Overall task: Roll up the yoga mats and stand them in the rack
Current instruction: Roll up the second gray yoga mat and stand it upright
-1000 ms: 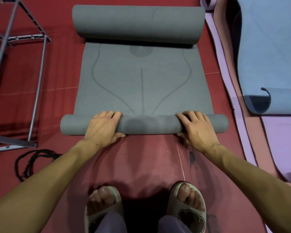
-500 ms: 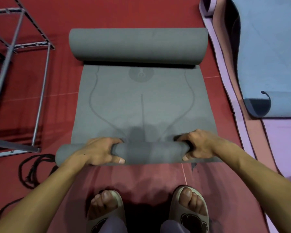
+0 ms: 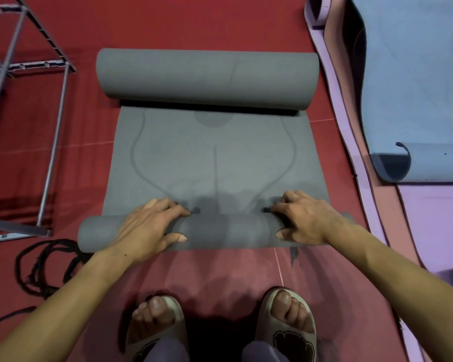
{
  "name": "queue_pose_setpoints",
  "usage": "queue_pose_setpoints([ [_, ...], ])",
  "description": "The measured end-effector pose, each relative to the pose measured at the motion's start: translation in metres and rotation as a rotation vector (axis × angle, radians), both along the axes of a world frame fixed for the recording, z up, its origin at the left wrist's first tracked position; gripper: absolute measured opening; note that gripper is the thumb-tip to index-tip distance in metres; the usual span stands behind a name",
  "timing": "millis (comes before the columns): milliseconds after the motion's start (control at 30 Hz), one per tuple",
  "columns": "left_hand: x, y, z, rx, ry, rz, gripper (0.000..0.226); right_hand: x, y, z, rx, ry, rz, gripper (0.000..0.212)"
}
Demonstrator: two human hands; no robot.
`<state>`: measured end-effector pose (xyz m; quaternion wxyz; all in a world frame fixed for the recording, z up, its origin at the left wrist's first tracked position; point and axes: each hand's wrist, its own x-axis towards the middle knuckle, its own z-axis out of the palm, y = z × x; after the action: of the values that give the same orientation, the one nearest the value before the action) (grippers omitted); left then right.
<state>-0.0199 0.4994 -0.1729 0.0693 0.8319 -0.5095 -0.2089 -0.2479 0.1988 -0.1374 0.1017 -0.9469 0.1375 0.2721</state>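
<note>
Rolling the grey foam yoga mat (image 3: 215, 163) on the red floor (image 3: 194, 22), my left hand (image 3: 149, 226) and right hand (image 3: 304, 220) grip its near roll; the flat middle, blue mat (image 3: 413, 74) and metal rack (image 3: 50, 126) remain.

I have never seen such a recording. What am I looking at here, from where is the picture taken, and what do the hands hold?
No machine here: a person wears a camera on the head, looking down at two bare arms and sandalled feet. On the red floor lies a grey yoga mat, curled into a thick roll at its far end. The left hand and right hand each have a grip on the small near roll, fingers over it, thumbs in front. A metal rack stands at left, a blue mat lies at right.
</note>
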Motion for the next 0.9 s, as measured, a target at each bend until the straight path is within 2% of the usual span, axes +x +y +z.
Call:
queue_pose_setpoints([
  [100, -0.001, 0.000, -0.002, -0.001, -0.038, -0.006, 0.065, 0.003, 0.003, 0.004, -0.023, -0.008, -0.020, 0.071],
  [167, 0.000, -0.002, 0.000, 0.014, -0.033, -0.019, 0.067, 0.005, 0.004, 0.004, -0.044, -0.017, -0.041, 0.062],
  [267, 0.002, -0.007, 0.005, 0.038, 0.026, 0.014, 0.085, 0.006, 0.005, 0.001, -0.074, -0.020, -0.057, 0.049],
  [367, 0.001, -0.015, 0.003, 0.075, -0.014, 0.018, 0.099, 0.008, 0.005, -0.002, -0.047, -0.025, -0.119, 0.047],
  [667, 0.009, -0.025, -0.002, 0.084, -0.003, 0.085, 0.086, 0.010, 0.004, -0.008, -0.093, -0.095, -0.155, 0.047],
  [800, 0.015, -0.030, 0.002, 0.131, 0.005, 0.100, 0.088, 0.008, 0.009, -0.011, -0.159, -0.207, -0.205, 0.028],
  [900, 0.022, -0.034, 0.005, 0.169, 0.042, 0.132, 0.089, 0.002, 0.024, -0.021, -0.327, -0.290, -0.213, 0.014],
])
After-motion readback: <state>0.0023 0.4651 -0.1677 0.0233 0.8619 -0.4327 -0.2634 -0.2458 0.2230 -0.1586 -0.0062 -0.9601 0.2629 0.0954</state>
